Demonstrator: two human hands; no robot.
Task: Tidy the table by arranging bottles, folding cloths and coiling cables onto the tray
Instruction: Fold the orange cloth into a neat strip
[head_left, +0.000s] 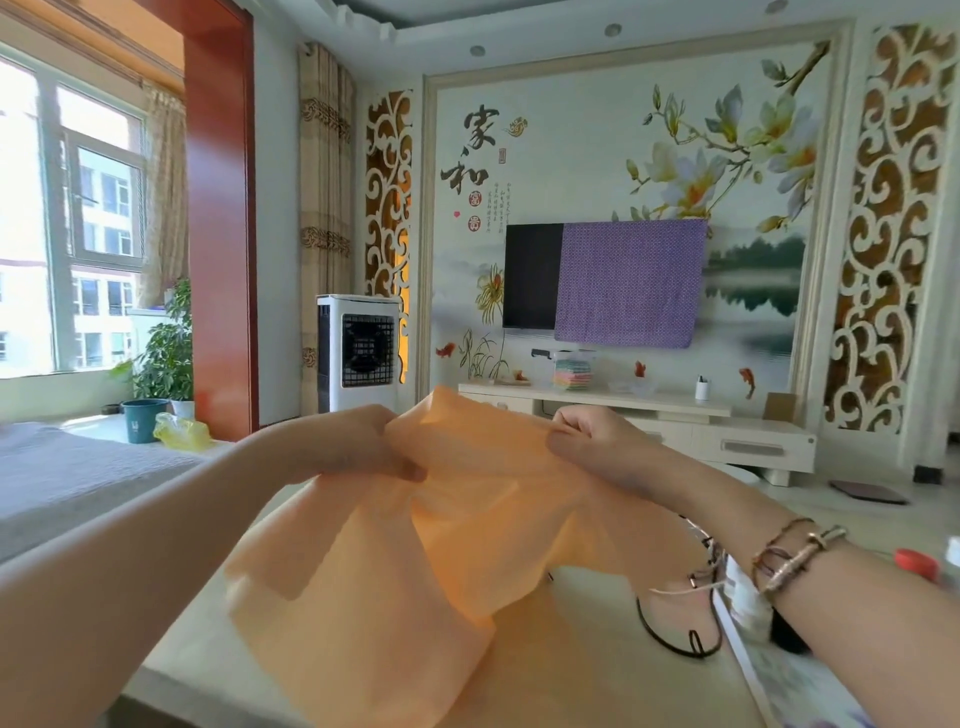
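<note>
An orange cloth (415, 561) hangs in the air above the pale table (582, 675), its lower part draping down onto the tabletop. My left hand (358, 447) pinches the cloth's top edge on the left. My right hand (597, 441) grips the same edge on the right, fingers curled. A dark cable (670, 636) lies looped on the table under my right forearm. A white bottle (745, 597) lies beside the tray's edge (737, 654). A red-capped bottle (917, 564) shows at the far right, partly hidden by my arm.
A grey-covered bed (78, 478) lies to the left of the table. Beyond are a white air cooler (358, 353), a TV stand (675, 415) and a wall TV half covered by a purple cloth (628, 283). A teal bin (143, 420) and plants stand by the window.
</note>
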